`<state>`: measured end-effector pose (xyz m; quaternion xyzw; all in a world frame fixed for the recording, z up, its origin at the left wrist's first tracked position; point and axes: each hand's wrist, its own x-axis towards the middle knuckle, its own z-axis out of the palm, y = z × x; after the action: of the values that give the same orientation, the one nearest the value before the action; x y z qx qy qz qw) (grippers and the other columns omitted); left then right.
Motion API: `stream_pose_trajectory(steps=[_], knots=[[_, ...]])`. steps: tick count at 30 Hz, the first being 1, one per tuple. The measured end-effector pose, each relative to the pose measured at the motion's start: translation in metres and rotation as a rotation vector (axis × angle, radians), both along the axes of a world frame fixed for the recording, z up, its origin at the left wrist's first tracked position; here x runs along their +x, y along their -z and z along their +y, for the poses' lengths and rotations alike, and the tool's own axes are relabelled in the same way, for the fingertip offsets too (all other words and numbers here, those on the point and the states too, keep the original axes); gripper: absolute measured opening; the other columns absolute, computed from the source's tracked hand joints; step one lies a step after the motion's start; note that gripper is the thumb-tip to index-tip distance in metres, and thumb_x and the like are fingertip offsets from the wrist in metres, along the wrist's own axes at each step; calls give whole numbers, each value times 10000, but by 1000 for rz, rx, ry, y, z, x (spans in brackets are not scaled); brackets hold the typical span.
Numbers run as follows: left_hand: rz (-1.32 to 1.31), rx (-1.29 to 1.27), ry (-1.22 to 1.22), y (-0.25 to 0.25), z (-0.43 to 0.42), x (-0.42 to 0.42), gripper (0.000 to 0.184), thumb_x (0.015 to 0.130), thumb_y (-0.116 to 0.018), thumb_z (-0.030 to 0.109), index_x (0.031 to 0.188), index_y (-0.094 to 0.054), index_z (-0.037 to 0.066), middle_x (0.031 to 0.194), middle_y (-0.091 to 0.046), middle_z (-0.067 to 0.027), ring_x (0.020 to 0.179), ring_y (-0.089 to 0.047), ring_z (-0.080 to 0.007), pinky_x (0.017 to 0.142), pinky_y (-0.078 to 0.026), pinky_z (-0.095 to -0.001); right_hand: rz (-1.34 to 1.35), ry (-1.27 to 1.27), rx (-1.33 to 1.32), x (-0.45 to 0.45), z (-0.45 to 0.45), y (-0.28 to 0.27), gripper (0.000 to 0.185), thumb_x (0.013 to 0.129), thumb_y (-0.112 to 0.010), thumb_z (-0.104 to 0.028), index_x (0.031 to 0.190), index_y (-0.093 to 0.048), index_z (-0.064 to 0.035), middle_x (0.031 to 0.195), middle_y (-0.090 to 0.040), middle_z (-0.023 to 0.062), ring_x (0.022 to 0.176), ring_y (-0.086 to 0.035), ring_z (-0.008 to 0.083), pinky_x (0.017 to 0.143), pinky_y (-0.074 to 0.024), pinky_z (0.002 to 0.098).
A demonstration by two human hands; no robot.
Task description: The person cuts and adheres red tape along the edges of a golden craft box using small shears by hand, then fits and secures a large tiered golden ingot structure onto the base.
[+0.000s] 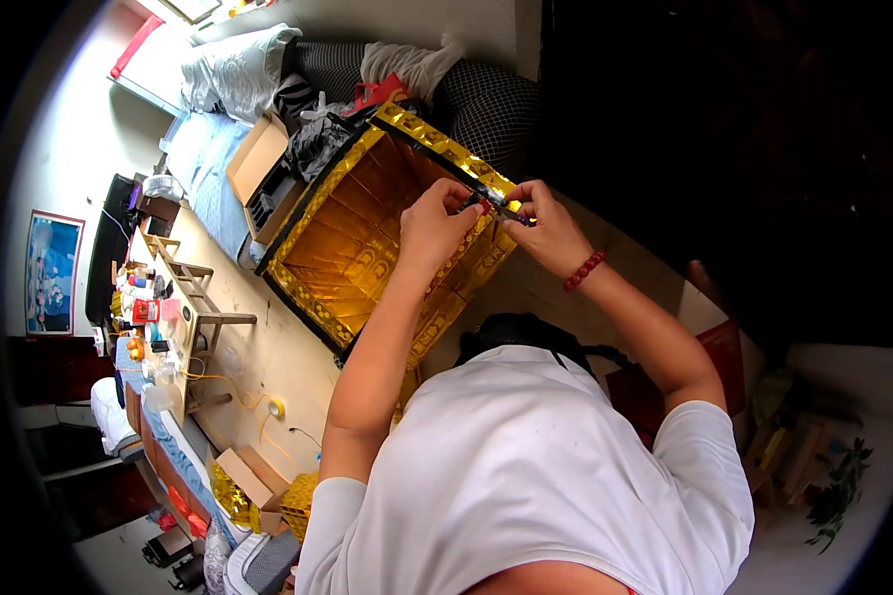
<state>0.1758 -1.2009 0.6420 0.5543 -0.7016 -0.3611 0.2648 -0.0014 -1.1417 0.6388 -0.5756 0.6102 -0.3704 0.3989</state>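
Note:
A large gold foil box (342, 238) with black edging stands open in front of me, its creased gold inside showing. Both hands meet at its upper right corner. My left hand (435, 223) pinches the black edging there, with something small and red by the fingertips. Just to the right, my right hand (546, 230), below a red bead bracelet (584, 270), has its fingers closed on a small dark piece at the same corner. The fingers hide most of what lies between them.
An open cardboard box (258, 159) and crumpled black plastic lie beyond the gold box. A sofa with patterned cushions (486, 104) is behind. On the left stand a wooden stool (203, 317) and a cluttered table. A yellow cord (233, 380) and a tape roll (276, 408) lie on the floor.

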Motion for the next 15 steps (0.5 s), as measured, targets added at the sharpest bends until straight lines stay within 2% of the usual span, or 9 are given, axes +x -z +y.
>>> stream_pose_trajectory(steps=[15], knots=[[117, 95, 37, 9, -9, 3, 238, 778, -692, 119, 934, -560, -3, 804, -556, -30, 721, -512, -95, 621, -443, -233, 24, -43, 5, 1, -3, -7, 386, 771, -607, -167, 1094, -440, -37, 769, -616, 69, 687, -569, 143, 640, -437, 283]])
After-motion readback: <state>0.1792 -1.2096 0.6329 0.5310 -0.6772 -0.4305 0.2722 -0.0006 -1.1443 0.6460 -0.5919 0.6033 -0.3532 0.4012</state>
